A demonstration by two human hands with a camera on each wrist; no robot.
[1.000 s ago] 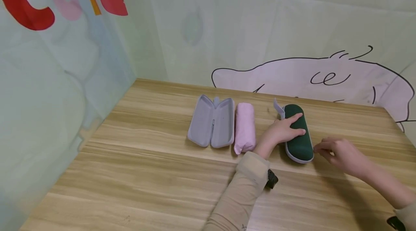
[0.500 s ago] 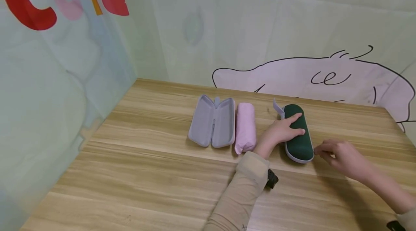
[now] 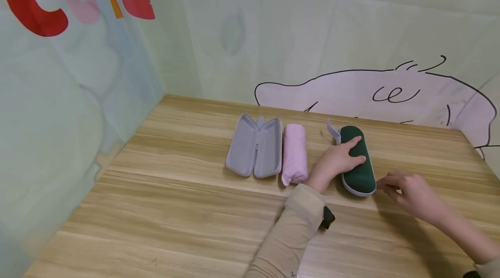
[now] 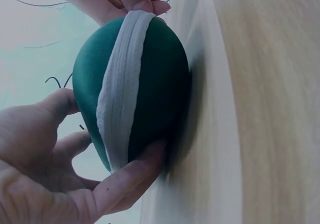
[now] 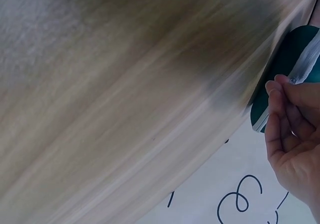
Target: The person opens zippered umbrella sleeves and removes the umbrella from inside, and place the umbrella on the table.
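Note:
A dark green zip case, shaped like a glasses case, lies on the table with a pale loop strap at its far end. My left hand grips it from the left, thumb and fingers spread over the top and side. In the left wrist view, a light grey zipper band runs between the two green halves. My right hand is at the near right edge of the case. Its thumb and finger pinch the zipper pull there, which the fingertips hide.
Left of my left hand lies a pink cloth-like roll. Beside it stands an open grey hard case with two hollow halves. A printed fabric backdrop borders the wooden table at the back and left.
The right hand has slid slightly along the edge of the green case, toward its near end. The left hand keeps its grip, and the pink roll and grey case stay put.

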